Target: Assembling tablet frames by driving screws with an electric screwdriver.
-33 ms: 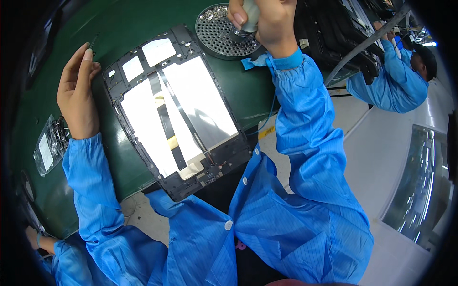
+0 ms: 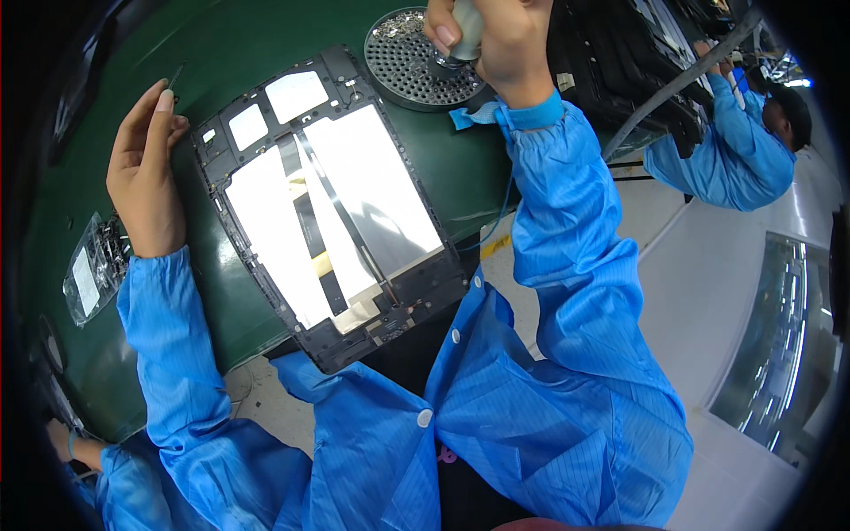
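Observation:
My left hand (image 2: 146,181) is raised over the bench at the left, thumb and forefinger pinched on a thin dark strip (image 2: 179,74) whose exact kind is too small to tell. At the top, my right hand (image 2: 509,44) wraps round a pale grey-green electric screwdriver (image 2: 467,34). Its lower end points down at a round perforated metal tray (image 2: 403,66) with small screws in it. Between my arms lies an open tablet housing (image 2: 416,305), black-framed with a bright silvery inside and dark flex cables (image 2: 310,226). Neither hand touches the housing.
A clear plastic bag of small dark parts (image 2: 88,274) lies on the green bench (image 2: 239,301) at the left. Black panels (image 2: 602,62) are stacked at the upper right, beside a grey cable (image 2: 673,84). Co-workers in blue sleeves (image 2: 735,155) appear at the right and lower left.
The thin strip in my left hand has tipped slightly up and to the right. Otherwise the hands and housing look practically the same.

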`<state>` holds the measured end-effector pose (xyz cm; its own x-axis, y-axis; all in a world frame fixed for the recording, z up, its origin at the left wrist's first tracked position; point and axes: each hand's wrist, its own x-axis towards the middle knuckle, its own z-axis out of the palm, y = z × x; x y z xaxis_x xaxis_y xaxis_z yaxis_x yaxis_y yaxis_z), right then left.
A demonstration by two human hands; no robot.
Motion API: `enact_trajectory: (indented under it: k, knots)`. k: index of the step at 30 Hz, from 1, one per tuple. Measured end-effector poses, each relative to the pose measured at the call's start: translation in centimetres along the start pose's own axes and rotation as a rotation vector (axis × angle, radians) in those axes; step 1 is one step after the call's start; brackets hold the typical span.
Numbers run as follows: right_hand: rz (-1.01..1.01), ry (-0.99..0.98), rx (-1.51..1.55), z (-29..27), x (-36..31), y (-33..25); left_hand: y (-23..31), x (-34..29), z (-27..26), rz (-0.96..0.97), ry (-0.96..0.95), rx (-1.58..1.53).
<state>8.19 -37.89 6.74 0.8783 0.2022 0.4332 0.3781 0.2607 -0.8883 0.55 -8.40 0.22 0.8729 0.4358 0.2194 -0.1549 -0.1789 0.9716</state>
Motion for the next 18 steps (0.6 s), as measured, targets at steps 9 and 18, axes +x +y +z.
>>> enact_trajectory:
  k: [9,18]
  knots:
    - [0.017,-0.032,0.052,-0.6,0.1,0.2,0.4,0.2,-0.4,-0.049,-0.043,-0.021]
    - [0.042,-0.22,0.139,3.5,1.8,-1.6,0.9,0.9,-3.6,-0.044,-0.487,0.086]
